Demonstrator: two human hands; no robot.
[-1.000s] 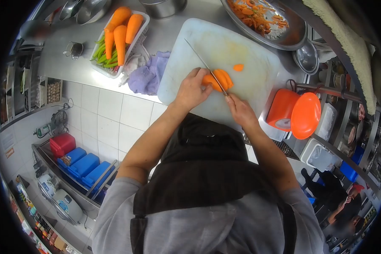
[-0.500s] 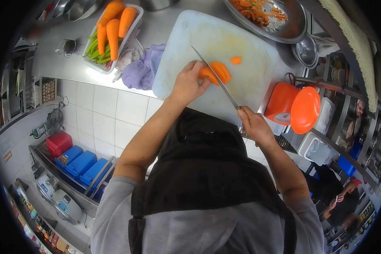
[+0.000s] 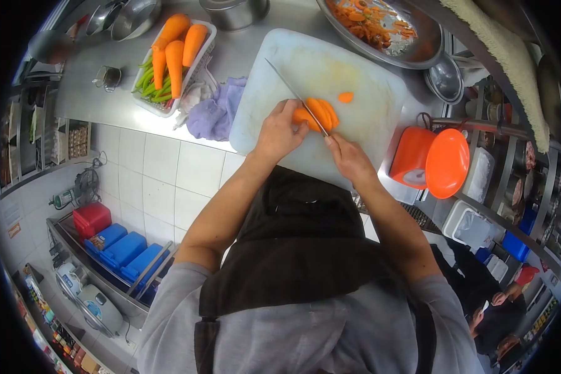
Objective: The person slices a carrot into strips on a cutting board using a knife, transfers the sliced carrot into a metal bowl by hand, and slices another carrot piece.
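Observation:
On a white cutting board (image 3: 361,149) lies a peeled carrot (image 3: 303,116) with several slices (image 3: 325,112) cut from it and leaning together. My left hand (image 3: 281,132) grips the uncut part of the carrot, fingers curled on it. In my right hand (image 3: 350,159) is the handle of a long kitchen knife (image 3: 285,79). Its blade runs across the carrot, between the held piece and the slices, its tip pointing to the far left. A single end piece of carrot (image 3: 346,97) rests apart on the board.
Left of the board are a purple cloth (image 3: 210,117) and a white basket (image 3: 210,47) of whole carrots and green peppers. A metal bowl (image 3: 433,56) with carrot peelings stands at the back right. An orange container (image 3: 412,156) is at the right. Another person (image 3: 480,280) is at lower right.
The knife has been drawn away to the upper left, with my right hand moving left and closer to the carrot. My left hand stays on the carrot; the view has shifted slightly.

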